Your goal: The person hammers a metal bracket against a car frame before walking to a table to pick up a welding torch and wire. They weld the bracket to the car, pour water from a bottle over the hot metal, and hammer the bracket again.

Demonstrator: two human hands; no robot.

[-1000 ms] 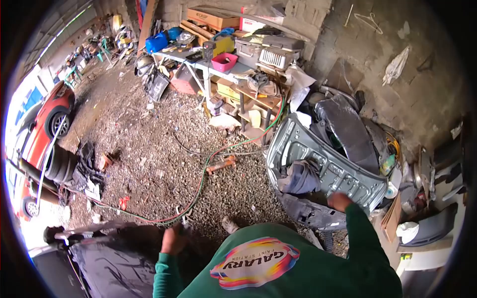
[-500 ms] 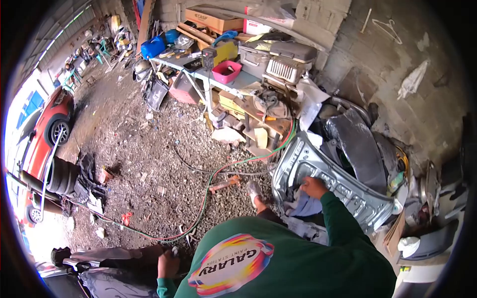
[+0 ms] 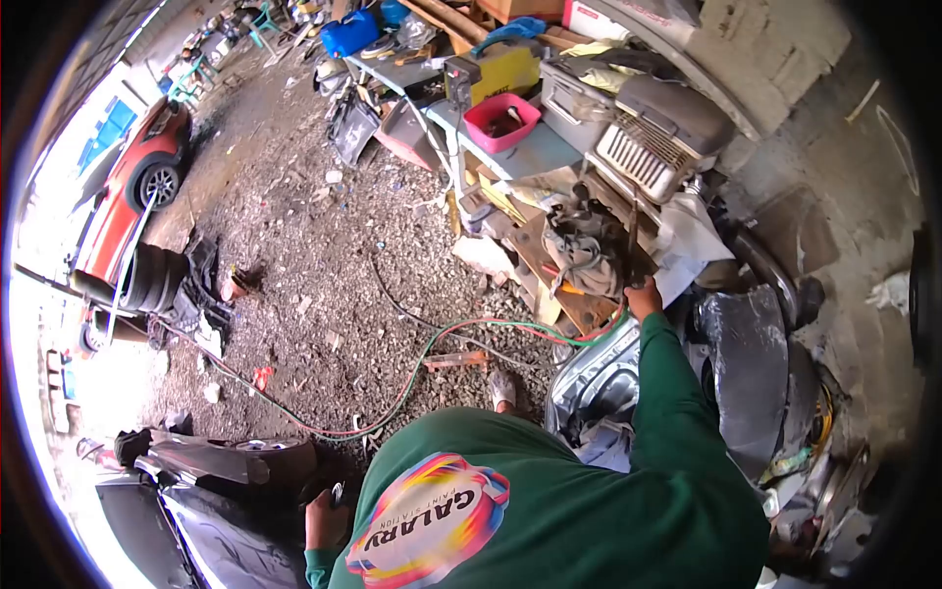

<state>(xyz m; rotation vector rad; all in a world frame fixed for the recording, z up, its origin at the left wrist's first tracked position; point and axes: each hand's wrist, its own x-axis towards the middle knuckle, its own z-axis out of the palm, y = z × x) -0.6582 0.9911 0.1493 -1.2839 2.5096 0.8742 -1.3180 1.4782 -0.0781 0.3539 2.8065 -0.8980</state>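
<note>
My right hand point(image 3: 643, 297) reaches to the right edge of a low wooden stand point(image 3: 535, 245). Its fingers are curled where the red and green twin hose point(image 3: 432, 355) meets the stand; what they grip is hidden. A crumpled grey cloth point(image 3: 584, 253) lies on the stand just left of this hand. Below my right arm, a bluish cloth point(image 3: 605, 442) rests on the silver car panel point(image 3: 596, 386). Low at the left, my left hand point(image 3: 326, 517) is closed around a small dark, shiny object, too small to name, beside a dark car body part point(image 3: 231, 466).
A bench point(image 3: 446, 118) with a pink basin point(image 3: 501, 122) and a pet carrier point(image 3: 653, 147) stands ahead. A dark curved panel point(image 3: 746, 373) leans at the right. The hose crosses the gravel. A red car point(image 3: 147, 187) and stacked tyres point(image 3: 157, 280) are at the left.
My right hand has left the bluish cloth on the silver panel and moved forward to the wooden stand. The view has turned right. My left hand stays low, still closed.
</note>
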